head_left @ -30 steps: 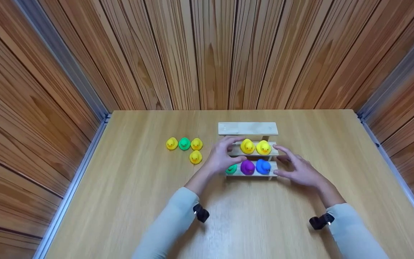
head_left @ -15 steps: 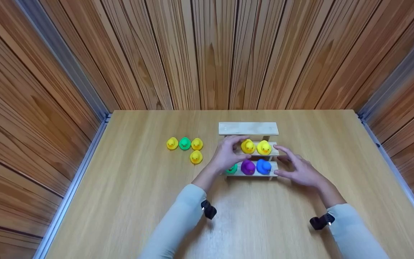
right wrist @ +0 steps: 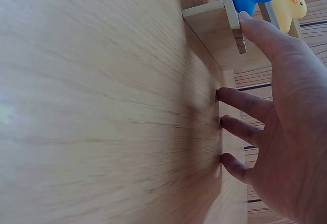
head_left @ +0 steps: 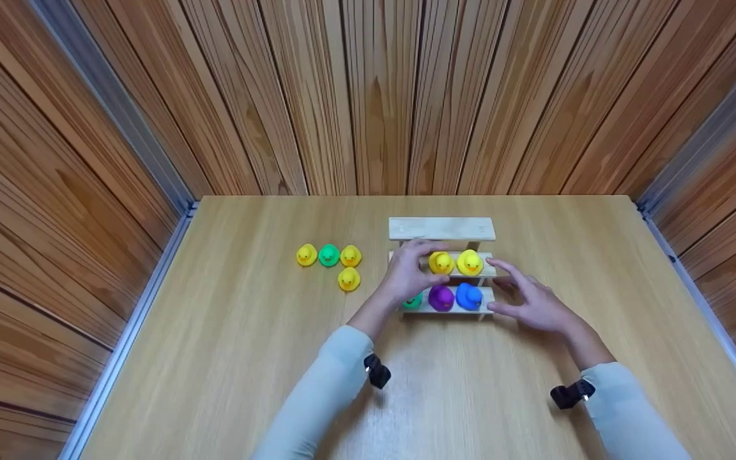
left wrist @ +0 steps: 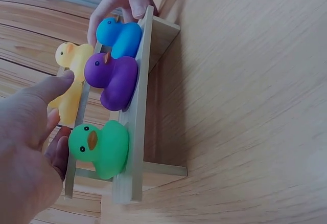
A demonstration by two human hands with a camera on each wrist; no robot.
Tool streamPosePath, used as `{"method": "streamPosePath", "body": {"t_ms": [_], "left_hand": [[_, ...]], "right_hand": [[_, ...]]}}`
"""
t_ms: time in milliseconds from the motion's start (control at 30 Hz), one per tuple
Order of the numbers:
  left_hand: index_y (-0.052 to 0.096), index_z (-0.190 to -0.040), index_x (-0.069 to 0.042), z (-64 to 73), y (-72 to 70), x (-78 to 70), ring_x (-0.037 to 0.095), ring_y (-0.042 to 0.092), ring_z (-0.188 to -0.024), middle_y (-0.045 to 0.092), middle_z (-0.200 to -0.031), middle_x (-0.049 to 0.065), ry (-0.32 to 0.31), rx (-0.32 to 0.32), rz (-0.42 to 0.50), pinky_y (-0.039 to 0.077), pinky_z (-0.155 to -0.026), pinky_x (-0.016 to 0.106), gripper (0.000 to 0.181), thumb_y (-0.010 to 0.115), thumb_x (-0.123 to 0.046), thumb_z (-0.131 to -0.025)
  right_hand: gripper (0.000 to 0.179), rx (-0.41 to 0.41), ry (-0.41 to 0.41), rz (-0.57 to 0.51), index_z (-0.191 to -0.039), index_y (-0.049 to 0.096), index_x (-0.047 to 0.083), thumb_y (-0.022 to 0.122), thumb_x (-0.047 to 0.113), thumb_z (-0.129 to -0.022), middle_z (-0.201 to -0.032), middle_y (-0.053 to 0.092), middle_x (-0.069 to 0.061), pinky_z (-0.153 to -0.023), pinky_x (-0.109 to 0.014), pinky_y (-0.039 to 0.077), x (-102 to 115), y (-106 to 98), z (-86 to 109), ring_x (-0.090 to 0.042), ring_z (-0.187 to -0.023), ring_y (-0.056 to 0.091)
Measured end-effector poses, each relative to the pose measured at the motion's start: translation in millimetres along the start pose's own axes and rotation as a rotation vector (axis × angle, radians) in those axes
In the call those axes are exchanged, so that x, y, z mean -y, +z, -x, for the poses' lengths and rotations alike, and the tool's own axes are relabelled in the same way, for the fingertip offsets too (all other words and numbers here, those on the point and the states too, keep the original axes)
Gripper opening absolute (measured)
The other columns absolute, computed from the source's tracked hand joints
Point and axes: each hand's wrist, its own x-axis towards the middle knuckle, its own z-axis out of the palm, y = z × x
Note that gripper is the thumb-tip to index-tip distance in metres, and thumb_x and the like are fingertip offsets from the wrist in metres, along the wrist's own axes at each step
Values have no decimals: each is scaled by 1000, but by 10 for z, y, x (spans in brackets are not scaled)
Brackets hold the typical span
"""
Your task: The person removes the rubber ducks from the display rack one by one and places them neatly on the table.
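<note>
A three-tier wooden rack (head_left: 441, 228) bears rubber ducks on its two lower tiers. My left hand (head_left: 406, 271) reaches over the middle tier from the left, its thumb in front of the left yellow duck (head_left: 441, 263) and a finger behind, pinching it. Thumb and palm partly cover this duck in the left wrist view. Beside it sits another yellow duck (head_left: 469, 262). A green duck (left wrist: 102, 150), a purple duck (left wrist: 111, 81) and a blue duck (left wrist: 120, 37) line the lowest tier. With fingers spread, my right hand (head_left: 534, 306) touches the rack's right end, thumb at the lowest tier.
Left of the rack, on the wooden table (head_left: 214, 358), a green duck (head_left: 329, 255) sits between two yellow ducks; one more yellow duck (head_left: 349, 279) is in front of them. Wood-panelled walls (head_left: 368, 96) enclose the table at the back and sides.
My left hand has shifted right along the middle tier, so its thumb and finger now reach further round the left yellow duck. The right hand and the ducks stay in place.
</note>
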Motion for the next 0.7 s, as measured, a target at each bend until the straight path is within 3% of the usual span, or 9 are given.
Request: {"method": "streamPosePath", "body": {"t_ms": [300, 700], "left_hand": [[79, -139, -15, 25, -22, 39, 30, 68, -136, 68, -146, 9, 19, -23, 4, 63, -115, 38, 43, 88, -8, -98], [80, -137, -13, 52, -65, 76, 26, 70, -130, 68, -145, 9, -3, -53, 34, 62, -116, 35, 42, 88, -5, -97]], "right_hand": [[89, -1, -3, -3, -176, 26, 41, 79, 48, -104, -169, 57, -25, -123, -92, 24, -2, -7, 0, -58, -161, 41], [91, 2, -4, -4, -176, 26, 39, 80, 48, -104, -169, 57, -25, -124, -91, 24, 6, 2, -1, -58, -161, 42]]}}
